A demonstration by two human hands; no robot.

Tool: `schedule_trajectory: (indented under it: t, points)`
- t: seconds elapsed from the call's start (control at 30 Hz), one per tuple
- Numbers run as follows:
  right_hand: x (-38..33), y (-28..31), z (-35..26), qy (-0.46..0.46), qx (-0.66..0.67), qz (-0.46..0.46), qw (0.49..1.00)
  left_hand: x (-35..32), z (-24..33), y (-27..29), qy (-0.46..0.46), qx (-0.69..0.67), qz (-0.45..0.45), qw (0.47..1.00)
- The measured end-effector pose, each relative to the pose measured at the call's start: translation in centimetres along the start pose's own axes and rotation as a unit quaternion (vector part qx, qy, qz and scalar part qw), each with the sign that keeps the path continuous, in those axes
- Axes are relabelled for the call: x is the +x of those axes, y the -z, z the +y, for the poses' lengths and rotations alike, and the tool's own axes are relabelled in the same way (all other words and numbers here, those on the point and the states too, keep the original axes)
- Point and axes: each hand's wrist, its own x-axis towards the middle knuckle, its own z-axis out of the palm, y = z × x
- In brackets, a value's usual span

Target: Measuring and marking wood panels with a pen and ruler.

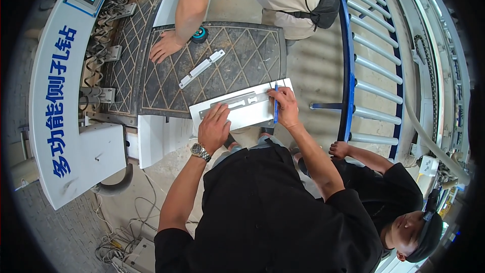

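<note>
A white board (pixel 257 115) lies at the near edge of a dark, ribbed work surface (pixel 242 65). On the board rests a flat grey slotted plate (pixel 236 104). My left hand (pixel 214 128) presses its outstretched fingers on the left end of the plate and board. In my right hand (pixel 286 108), near the board's right end, a slim blue pen (pixel 276 103) is pinched, pointing away from me. Further off, a pale narrow strip with cutouts (pixel 202 69) lies slanted on the work surface, touched by neither hand.
Across the surface, another person's hand (pixel 169 45) lies flat beside a black-and-teal tape measure (pixel 200 35). A blue-framed roller conveyor (pixel 374 60) runs along the right. At left stands a white machine panel (pixel 60 106). A second person (pixel 379 187) is close at my right.
</note>
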Motion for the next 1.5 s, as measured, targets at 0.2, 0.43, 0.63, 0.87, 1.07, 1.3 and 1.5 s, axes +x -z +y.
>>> schedule_trajectory:
  t: [0.2, 0.43, 0.63, 0.87, 1.07, 1.3, 1.5]
  points:
    - [0.2, 0.2, -0.4, 0.007, 0.001, -0.006, 1.000, 0.0, 0.0, -0.1, 0.004, 0.002, -0.003, 1.000]
    - [0.4, 0.4, -0.8, 0.012, -0.021, -0.006, 1.000, -0.1, 0.0, -0.2, -0.003, 0.004, 0.002, 1.000]
    - [0.4, 0.9, -4.1, -0.051, 0.043, 0.029, 0.997, 0.3, -0.7, 0.2, -0.008, 0.008, -0.010, 1.000]
    - [-0.8, -2.1, -10.4, -0.073, 0.172, 0.000, 0.982, 0.8, -1.4, 1.2, -0.019, 0.013, -0.049, 0.999]
    - [-1.4, -4.9, -11.5, -0.150, 0.262, -0.017, 0.953, 1.1, -2.3, 2.2, 0.034, -0.044, -0.110, 0.992]
    - [-1.5, -5.9, -11.6, -0.056, 0.183, -0.045, 0.981, 1.6, -3.2, 2.5, 0.024, -0.044, -0.157, 0.986]
    - [-1.4, -6.2, -11.6, -0.008, 0.141, -0.035, 0.989, 1.6, -3.2, 2.5, 0.025, -0.050, -0.172, 0.983]
